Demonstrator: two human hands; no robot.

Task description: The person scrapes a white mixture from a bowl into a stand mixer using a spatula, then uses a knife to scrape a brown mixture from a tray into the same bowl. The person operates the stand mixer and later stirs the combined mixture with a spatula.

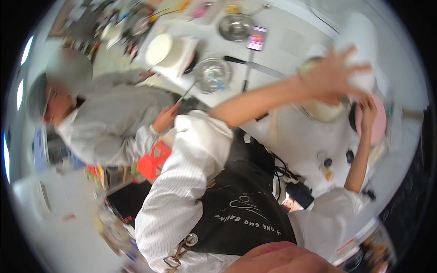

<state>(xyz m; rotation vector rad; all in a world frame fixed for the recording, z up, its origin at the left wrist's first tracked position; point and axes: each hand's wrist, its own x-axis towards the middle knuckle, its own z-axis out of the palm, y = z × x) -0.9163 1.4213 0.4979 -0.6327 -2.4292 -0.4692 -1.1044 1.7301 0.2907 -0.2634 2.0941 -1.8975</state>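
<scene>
My left hand [336, 76] reaches across to the right, blurred, fingers spread and nothing visible in them. Beneath it is a bowl of pale cream-coloured contents [324, 111], partly hidden by my wrist. My right hand [368, 111] lies over a pink round disc [379, 119] with a dark part at its left edge. Its fingertips come close to my left thumb, and I cannot tell whether it grips the disc or only rests there. A long spatula with a black handle [235, 60] lies on the white table [293, 42] beyond my left forearm.
At left, a co-worker [112, 116] in a pale jacket holds a thin tool near a clear bowl [212, 75]. A white cake [160, 49] stands by their other hand. Farther back are a metal bowl [236, 27] and a lit phone [256, 38]. Small jars [327, 163] stand near my right forearm.
</scene>
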